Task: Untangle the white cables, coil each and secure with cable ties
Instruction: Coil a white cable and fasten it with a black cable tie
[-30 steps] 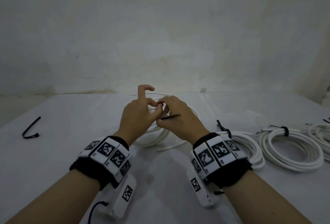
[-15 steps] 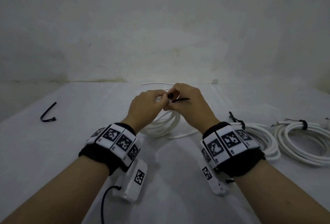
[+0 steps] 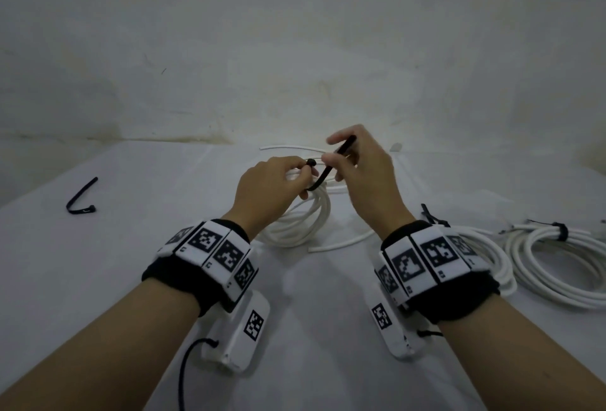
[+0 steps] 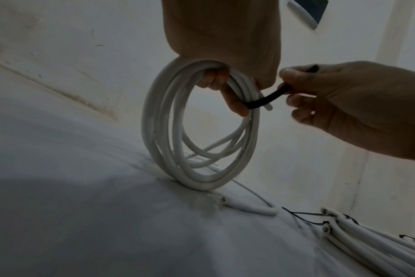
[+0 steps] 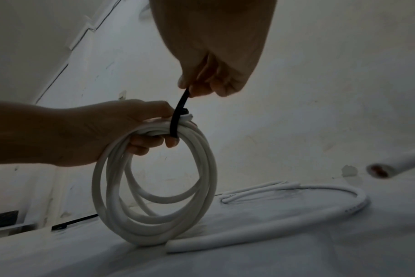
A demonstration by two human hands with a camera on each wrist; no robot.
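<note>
A white cable coil stands upright on the white table, its lower edge touching the surface. My left hand grips the coil's top, fingers curled through the loops. A black cable tie is wrapped around the bundle there. My right hand pinches the tie's free tail and holds it up and away from the coil.
Two tied white coils lie on the table to the right. A spare black tie lies far left. A loose white cable curves on the table beside the held coil. A wall rises close behind.
My right hand has lifted and moved right, drawing the tie's tail out longer. The left hand keeps its grip on the coil's top.
</note>
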